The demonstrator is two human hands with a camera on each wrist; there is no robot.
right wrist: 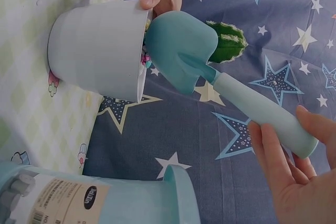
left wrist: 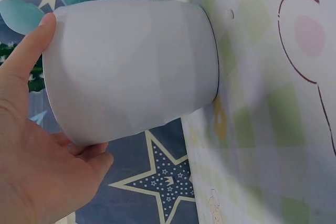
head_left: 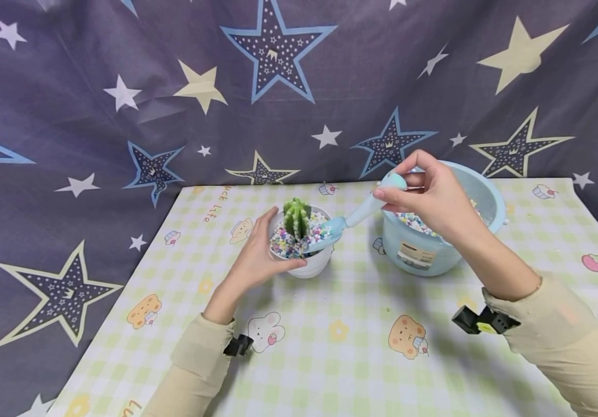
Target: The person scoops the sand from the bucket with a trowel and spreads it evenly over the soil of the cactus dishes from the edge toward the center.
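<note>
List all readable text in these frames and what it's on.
"uck Life": orange letters, cut off at the start, on the tablecloth behind the white pot.
"NO": partly cut off, on the blue tub's label.
Black oval logo on that label: too blurred.
The label in the head view: too small.

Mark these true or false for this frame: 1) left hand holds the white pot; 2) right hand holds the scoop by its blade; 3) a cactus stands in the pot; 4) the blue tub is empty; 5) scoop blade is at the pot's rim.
1) The left hand holds the white pot: true, its fingers wrap the side.
2) The right hand holds the blue scoop by its blade: false, its fingers pinch the handle end.
3) A green cactus stands in the pot: true.
4) The blue tub is empty: false, it holds coloured pebbles.
5) The scoop blade is at the pot's rim: true, over the pebbles there.
</note>
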